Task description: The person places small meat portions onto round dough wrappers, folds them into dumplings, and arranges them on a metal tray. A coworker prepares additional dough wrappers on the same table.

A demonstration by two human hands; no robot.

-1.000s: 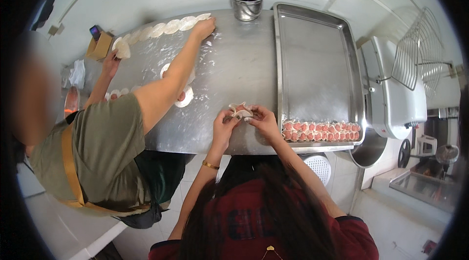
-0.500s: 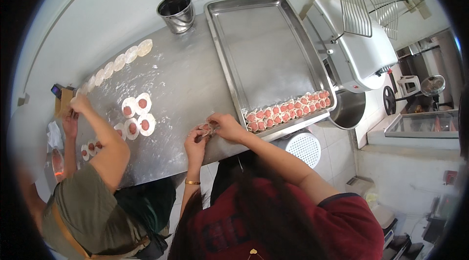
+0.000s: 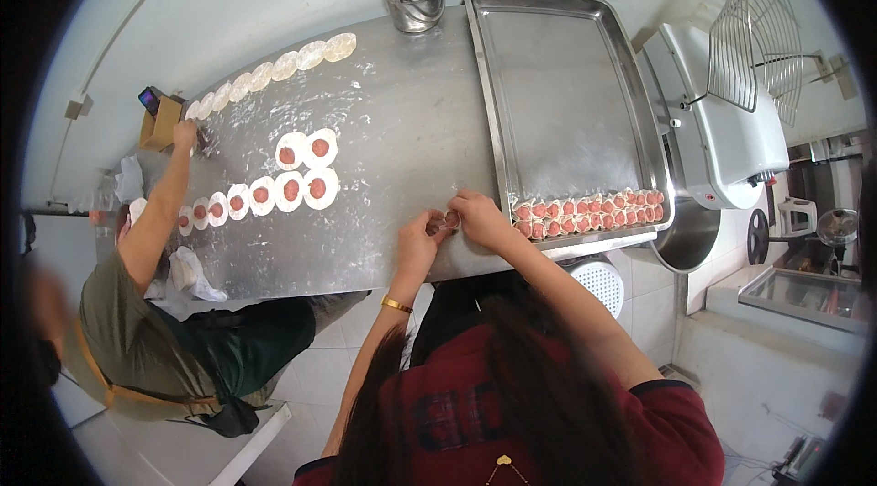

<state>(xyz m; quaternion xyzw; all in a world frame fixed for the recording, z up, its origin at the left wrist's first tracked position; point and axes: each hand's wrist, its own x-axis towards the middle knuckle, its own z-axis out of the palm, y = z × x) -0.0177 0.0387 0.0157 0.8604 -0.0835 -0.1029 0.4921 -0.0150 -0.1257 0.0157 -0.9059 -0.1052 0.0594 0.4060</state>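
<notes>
Both of my hands are over the near edge of the steel table point(image 3: 402, 121), closed around a small dumpling point(image 3: 449, 220) with pink filling. My left hand point(image 3: 418, 239) cups it from the left, and my right hand point(image 3: 481, 219) pinches it from the other side. Fingers hide much of its wrapper. Just right of my hands lies a large metal tray point(image 3: 566, 75). Packed rows of open-topped dumplings point(image 3: 589, 216) fill its near end. Left on the table, round wrappers point(image 3: 292, 190) with pink filling lie flat in two rows.
A co-worker's hand point(image 3: 185, 133) is at the left end of a row of plain overlapping wrappers point(image 3: 260, 77), beside a cardboard box point(image 3: 161, 123). Behind the table's far edge area stands a metal pail point(image 3: 416, 9). A white machine point(image 3: 699, 102) and a perforated white stool point(image 3: 598, 287) are at right.
The whole view has shifted, so the table appears further right. The co-worker's arm has drawn back left, uncovering more filled wrappers. My hands stay together on the dumpling.
</notes>
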